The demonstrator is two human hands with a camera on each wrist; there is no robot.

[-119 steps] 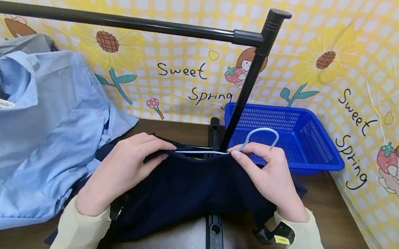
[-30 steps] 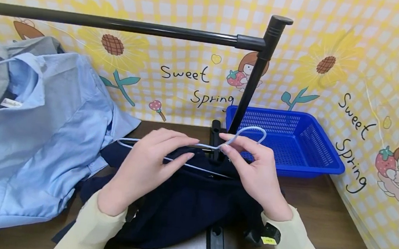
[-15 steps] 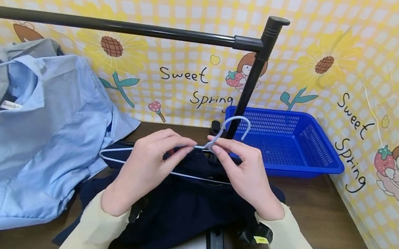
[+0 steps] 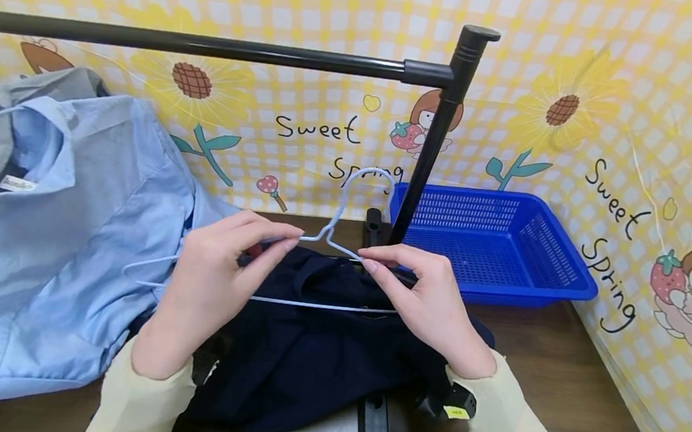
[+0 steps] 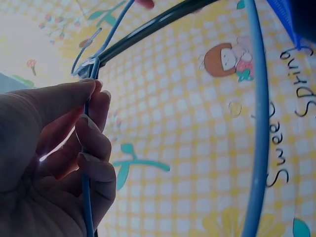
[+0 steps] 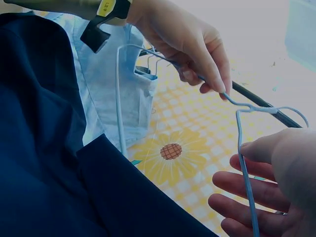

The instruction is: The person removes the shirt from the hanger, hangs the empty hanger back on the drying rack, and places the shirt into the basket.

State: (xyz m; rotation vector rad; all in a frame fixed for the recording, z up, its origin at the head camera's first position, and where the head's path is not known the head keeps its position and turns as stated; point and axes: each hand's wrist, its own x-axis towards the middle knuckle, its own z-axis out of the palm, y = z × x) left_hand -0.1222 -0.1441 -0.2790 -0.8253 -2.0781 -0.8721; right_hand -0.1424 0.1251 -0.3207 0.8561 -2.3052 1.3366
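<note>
A light blue clothes hanger (image 4: 343,202) is held between both hands in the head view, its hook pointing up. My left hand (image 4: 215,280) pinches its left shoulder wire between thumb and fingers. On the other side of the hook, thumb and fingertips of my right hand (image 4: 432,294) pinch the right shoulder wire. A dark navy garment (image 4: 306,365) lies in front, under the hands. The hanger's long bottom bar crosses over its upper edge, and the right end is hidden behind the right hand. Several left fingers line the wire (image 5: 86,187) in the left wrist view.
A black clothes rack (image 4: 243,49) spans the back, its upright and foot (image 4: 372,431) at centre right. Light blue and grey shirts (image 4: 88,233) sit at left, with another hanger's neck showing. A blue plastic basket (image 4: 493,251) stands behind the right hand on the wooden table (image 4: 559,403).
Both hands have moved left with the hanger, drawing more of it out over the navy garment. Its hook has turned upright. The right hand has shifted from the hook's base to the right shoulder wire.
</note>
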